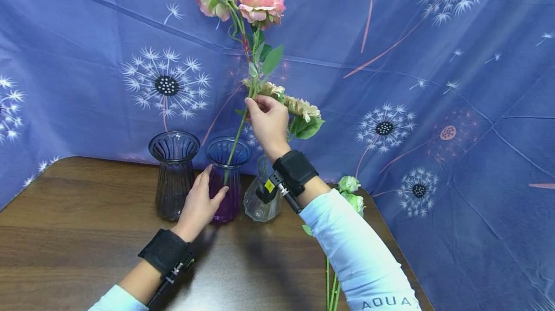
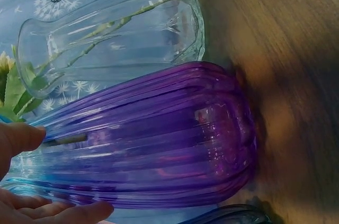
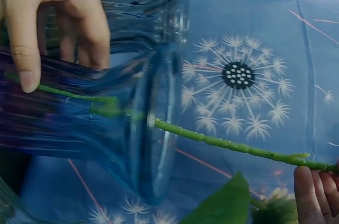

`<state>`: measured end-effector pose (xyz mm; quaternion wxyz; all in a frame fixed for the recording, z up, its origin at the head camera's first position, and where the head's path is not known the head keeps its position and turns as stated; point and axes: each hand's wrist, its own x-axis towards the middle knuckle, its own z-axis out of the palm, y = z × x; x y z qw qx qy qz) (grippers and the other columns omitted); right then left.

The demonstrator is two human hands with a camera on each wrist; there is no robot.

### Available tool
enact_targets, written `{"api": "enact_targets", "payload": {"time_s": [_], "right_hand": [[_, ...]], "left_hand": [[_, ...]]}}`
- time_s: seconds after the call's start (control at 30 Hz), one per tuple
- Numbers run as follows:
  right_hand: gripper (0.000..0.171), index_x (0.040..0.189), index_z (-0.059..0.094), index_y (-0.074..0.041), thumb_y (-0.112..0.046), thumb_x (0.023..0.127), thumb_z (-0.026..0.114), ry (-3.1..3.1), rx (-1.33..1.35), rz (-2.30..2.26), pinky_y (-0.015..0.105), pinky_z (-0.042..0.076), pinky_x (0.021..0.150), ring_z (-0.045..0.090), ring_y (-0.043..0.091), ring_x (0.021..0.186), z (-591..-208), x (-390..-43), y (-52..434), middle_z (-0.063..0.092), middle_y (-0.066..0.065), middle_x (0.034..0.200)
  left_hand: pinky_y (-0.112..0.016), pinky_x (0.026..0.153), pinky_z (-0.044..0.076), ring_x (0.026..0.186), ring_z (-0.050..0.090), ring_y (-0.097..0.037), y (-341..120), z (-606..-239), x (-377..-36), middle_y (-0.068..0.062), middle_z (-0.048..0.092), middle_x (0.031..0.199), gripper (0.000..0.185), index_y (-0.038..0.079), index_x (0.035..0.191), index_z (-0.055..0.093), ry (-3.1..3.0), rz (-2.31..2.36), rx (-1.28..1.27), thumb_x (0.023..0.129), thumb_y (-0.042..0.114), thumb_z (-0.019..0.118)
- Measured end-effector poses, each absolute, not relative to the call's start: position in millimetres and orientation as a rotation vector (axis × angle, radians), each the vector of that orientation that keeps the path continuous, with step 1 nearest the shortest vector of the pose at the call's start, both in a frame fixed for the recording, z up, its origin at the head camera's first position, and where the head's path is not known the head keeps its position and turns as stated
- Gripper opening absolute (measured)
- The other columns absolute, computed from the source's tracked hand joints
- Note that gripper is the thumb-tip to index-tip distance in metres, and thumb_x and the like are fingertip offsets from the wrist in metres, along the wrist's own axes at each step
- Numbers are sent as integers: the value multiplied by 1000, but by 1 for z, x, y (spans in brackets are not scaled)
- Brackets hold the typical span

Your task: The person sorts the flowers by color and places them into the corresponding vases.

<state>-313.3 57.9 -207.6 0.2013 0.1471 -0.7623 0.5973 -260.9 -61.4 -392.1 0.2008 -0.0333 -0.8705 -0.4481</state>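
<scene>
My left hand (image 1: pixel 207 194) grips the purple ribbed glass vase (image 1: pixel 225 183) on the wooden table (image 1: pixel 86 234), thumb on one side and fingers on the other. My right hand (image 1: pixel 257 104) is raised above it and pinches the green stem (image 1: pixel 237 135) of a spray with two pink flowers (image 1: pixel 261 3). The stem's lower end is inside the purple vase. In the right wrist view the stem (image 3: pixel 233 145) passes through the vase mouth (image 3: pixel 159 113), with my left hand (image 3: pixel 53 23) round the neck. In the left wrist view the purple vase (image 2: pixel 159 139) fills the frame beside my left fingers (image 2: pixel 18 138).
A dark grey ribbed vase (image 1: pixel 174 171) stands left of the purple one. A clear glass vase (image 1: pixel 259 202), seen too in the left wrist view (image 2: pixel 116 33), stands to its right and holds cream flowers (image 1: pixel 303 107). White-green flowers (image 1: pixel 352 191) lie by the table's right edge. A blue dandelion cloth (image 1: pixel 433 108) hangs behind.
</scene>
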Motion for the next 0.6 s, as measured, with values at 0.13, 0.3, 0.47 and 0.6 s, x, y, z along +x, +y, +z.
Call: {"api": "enact_targets", "payload": {"time_s": [0.13, 0.3, 0.47, 0.6], "right_hand": [[26, 108, 65, 3, -15, 90, 61, -2163, 393, 1644, 32, 58, 70, 67, 34, 78, -216, -313, 57, 68, 18, 92], [24, 106, 66, 3, -15, 90, 62, -2183, 387, 1633, 32, 58, 68, 68, 35, 77, -226, -316, 56, 69, 18, 90], [23, 103, 66, 6, -13, 90, 61, -2184, 392, 1652, 38, 58, 69, 67, 40, 77, -236, -318, 54, 68, 21, 90], [22, 101, 66, 7, -11, 89, 62, -2178, 398, 1675, 39, 58, 69, 67, 39, 76, -242, -321, 51, 68, 22, 90]], "left_hand": [[-53, 106, 34, 130, 40, -42, -62, -393, -260, -27, 38, 142, 70, -5, 143, 27, -2445, -1262, -93, 90, 24, 62], [-53, 106, 34, 130, 40, -42, -62, -393, -261, -27, 37, 142, 70, -5, 143, 27, -2449, -1261, -92, 90, 24, 62], [-53, 106, 34, 129, 40, -42, -62, -393, -261, -27, 38, 141, 70, -5, 143, 27, -2438, -1256, -100, 90, 24, 62], [-53, 106, 34, 129, 40, -42, -62, -392, -262, -27, 38, 141, 69, -4, 143, 27, -2426, -1256, -98, 90, 24, 62]]}}
